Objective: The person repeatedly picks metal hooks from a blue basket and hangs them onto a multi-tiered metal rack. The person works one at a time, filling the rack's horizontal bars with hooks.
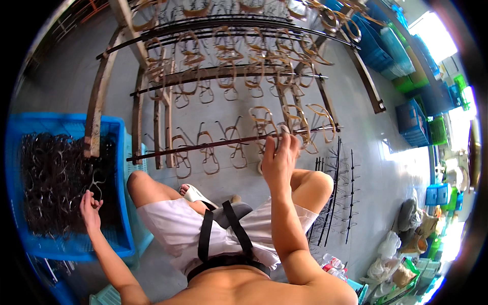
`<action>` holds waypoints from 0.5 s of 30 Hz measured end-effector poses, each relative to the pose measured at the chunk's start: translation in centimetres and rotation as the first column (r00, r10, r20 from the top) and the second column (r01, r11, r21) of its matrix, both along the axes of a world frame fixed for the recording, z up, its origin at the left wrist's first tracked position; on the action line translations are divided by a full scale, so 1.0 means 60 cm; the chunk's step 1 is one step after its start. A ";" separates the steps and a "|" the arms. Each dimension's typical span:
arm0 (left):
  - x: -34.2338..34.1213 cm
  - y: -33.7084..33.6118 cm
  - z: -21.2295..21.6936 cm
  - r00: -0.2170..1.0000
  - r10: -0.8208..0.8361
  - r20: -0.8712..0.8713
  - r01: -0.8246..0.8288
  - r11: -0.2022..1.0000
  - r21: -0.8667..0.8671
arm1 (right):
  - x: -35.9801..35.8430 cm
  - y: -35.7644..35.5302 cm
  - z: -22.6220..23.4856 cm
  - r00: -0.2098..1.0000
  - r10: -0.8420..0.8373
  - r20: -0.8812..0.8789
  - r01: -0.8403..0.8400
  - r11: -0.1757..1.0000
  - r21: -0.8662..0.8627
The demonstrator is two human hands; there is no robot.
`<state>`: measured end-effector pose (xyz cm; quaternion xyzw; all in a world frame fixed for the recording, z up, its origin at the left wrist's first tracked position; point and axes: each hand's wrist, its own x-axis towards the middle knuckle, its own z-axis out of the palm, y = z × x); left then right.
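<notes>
Amber frames [304, 121] (eyewear) beside right hand [281, 158]

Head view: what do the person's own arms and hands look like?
The left arm and right arm are bare, no sleeves or watch visible. The left hand and right hand wear no gloves; finer details are unclear.

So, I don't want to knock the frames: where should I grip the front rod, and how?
Pinch the front rod by its left end, probably, coming from above: that end juts bare past a wooden post, while frames hang along the rest.
</notes>
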<state>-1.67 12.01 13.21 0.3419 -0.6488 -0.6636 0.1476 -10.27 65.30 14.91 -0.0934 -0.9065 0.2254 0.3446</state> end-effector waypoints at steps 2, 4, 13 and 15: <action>0.030 0.063 0.048 0.988 -0.118 -0.100 0.127 0.987 0.095 | 0.039 -0.060 0.044 0.994 0.111 0.015 -0.109 0.989 -0.103; 0.058 0.142 0.069 0.889 -0.413 -0.197 0.443 0.885 0.147 | 0.066 -0.129 0.079 0.805 0.591 0.049 -0.561 0.786 -0.262; -0.084 0.162 0.012 0.910 -0.416 -0.001 0.398 0.873 -0.282 | 0.066 -0.118 0.037 0.680 0.726 -0.104 -0.409 0.258 -0.875; -0.116 0.004 -0.140 0.961 -0.062 0.268 0.259 0.534 -0.805 | 0.031 -0.095 0.028 0.904 0.392 -0.168 -0.310 0.333 -0.890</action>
